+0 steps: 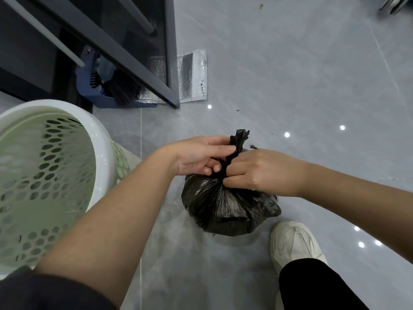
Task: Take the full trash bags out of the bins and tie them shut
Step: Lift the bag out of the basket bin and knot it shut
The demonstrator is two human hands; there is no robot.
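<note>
A full black trash bag (225, 206) sits on the grey tiled floor in front of me, its top gathered into a twisted neck that sticks up between my hands. My left hand (201, 157) pinches the neck from the left, thumb along the twisted plastic. My right hand (259, 171) grips the neck from the right, fingers curled tight just above the bag's bulge. To the left stands a pale green perforated bin (98, 139) with a white rim and no bag inside.
A dark cabinet frame (138, 63) stands at the upper left, with a blue dustpan and black brush (116, 86) and a silver foil mat (190, 77) at its foot. My white shoe (292, 242) rests right of the bag. Small crumbs dot the floor.
</note>
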